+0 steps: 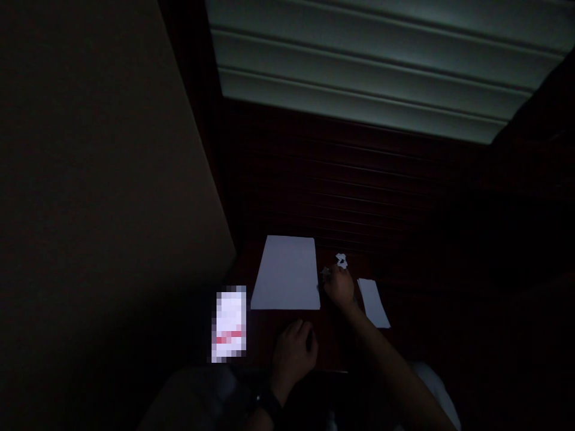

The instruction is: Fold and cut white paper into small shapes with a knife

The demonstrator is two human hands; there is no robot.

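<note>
The right hand (pixel 340 288) is at some little white paper bits (pixel 342 261), beside the big paper (pixel 287 272); it's too dark to tell if it pinches any. The left hand (pixel 294 352) rests on the table (pixel 333 348), loosely open.

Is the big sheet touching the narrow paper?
Apart: the head view shows the right hand and dark table between the big sheet and narrow paper.
</note>
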